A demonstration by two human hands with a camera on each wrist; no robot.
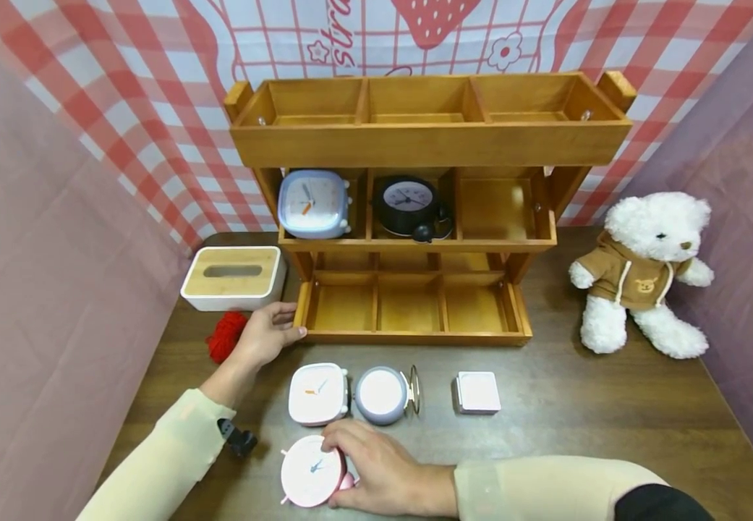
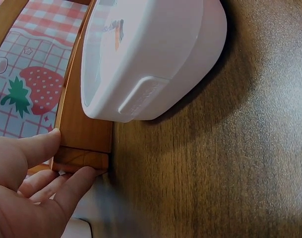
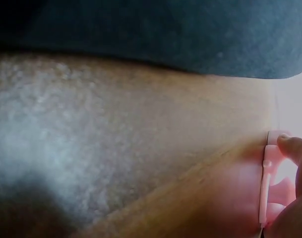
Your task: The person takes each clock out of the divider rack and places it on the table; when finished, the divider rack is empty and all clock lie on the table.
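Observation:
My left hand (image 1: 268, 334) pinches the front left corner of a wooden three-tier shelf (image 1: 415, 148), thumb on one side and fingers on the other. My right hand (image 1: 376, 467) grips a round pink alarm clock (image 1: 311, 474) by its edge, the clock face up near the table's front. In the right wrist view only part of the pink clock (image 3: 270, 193) shows. Just beyond it lie a white square-faced clock (image 1: 316, 394) and a round grey clock (image 1: 381, 394) with a gold ring at its side. The white clock (image 2: 155, 54) looms close in the left wrist view.
A small white square box (image 1: 477, 393) lies to the right. On the middle tier are a blue clock (image 1: 313, 204) and a black clock (image 1: 409, 206). A tissue box (image 1: 233, 297) and red yarn (image 1: 225, 336) stand at left, a teddy bear (image 1: 649, 275) at right.

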